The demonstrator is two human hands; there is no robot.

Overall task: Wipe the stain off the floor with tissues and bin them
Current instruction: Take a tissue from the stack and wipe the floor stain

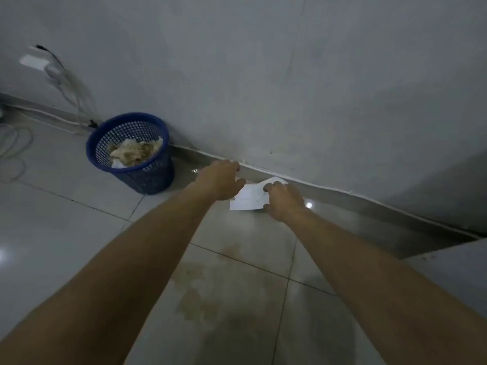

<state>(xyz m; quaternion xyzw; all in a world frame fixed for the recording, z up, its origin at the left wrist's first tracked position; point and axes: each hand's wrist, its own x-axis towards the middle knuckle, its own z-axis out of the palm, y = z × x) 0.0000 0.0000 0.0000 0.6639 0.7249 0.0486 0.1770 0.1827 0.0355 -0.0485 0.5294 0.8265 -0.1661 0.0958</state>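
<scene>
A white tissue is held between both hands, low over the floor near the wall's skirting. My right hand pinches its right side with thumb and fingers. My left hand is at its left edge with curled fingers; the grip itself is hidden behind the hand. A brownish smeared stain spreads over the grey floor tiles below my forearms. To the left, a blue mesh bin stands against the wall, holding several crumpled, stained tissues.
A grey wall runs across the back with a white cable along the skirting. A wall socket with plugs and hanging cables is at the upper left. More cables lie on the floor at far left. A pale block's corner sits at the right.
</scene>
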